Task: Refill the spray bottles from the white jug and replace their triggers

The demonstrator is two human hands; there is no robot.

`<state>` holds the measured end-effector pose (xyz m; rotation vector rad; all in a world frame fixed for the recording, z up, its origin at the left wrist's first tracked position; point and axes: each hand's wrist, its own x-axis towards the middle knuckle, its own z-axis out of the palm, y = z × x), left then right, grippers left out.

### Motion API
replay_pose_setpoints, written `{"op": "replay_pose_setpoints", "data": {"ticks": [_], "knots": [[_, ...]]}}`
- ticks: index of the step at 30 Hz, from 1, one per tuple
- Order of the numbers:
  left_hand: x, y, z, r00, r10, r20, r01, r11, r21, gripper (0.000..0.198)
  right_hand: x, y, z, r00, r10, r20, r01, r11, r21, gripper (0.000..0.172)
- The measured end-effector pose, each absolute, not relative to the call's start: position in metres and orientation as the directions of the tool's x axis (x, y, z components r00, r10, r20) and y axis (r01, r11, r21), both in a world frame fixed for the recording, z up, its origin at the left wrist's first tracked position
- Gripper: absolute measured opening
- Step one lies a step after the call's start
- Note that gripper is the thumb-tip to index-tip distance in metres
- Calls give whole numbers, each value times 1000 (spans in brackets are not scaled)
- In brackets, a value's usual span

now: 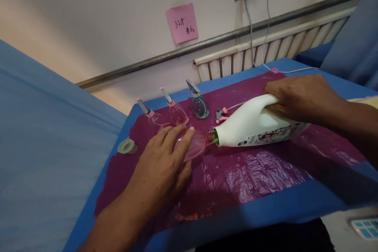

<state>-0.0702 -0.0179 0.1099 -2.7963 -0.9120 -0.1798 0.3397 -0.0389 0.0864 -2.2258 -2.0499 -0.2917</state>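
My right hand [292, 96] grips the handle of a large white jug [245, 124], tipped on its side with its green-lined mouth facing left. That mouth meets the neck of a clear pink bottle [196, 145], which has no sprayer on it. Around the pink bottle's body my left hand [168, 153] is wrapped, fingers over the top and thumb on the near side. Just behind the jug's neck lies a loose grey and pink spray head [221, 115] with a thin tube. Whether liquid is flowing, I cannot tell.
Behind stand a blue-grey spray bottle [201, 106] and two pink-collared spray bottles, one nearer [179, 114] and one farther left [156, 118]. A pale green cap [126, 146] sits at left. Purple plastic sheeting [236, 173] covers the blue table [265, 204]. Cables [251, 27] hang from a wall socket.
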Motion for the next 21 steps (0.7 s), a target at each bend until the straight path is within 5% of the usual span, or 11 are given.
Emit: {"op": "replay_pose_setpoints", "data": {"ticks": [16,21], "knots": [[-69,-18,112,828,541,149,561,-796,-228,72,341,-39,85,26,970,243,997,-43,65,18],[-69,-18,111,837,523,160,547,-797,-256,71,338,-39,87,37,979,202,985,-70,159,17]]}}
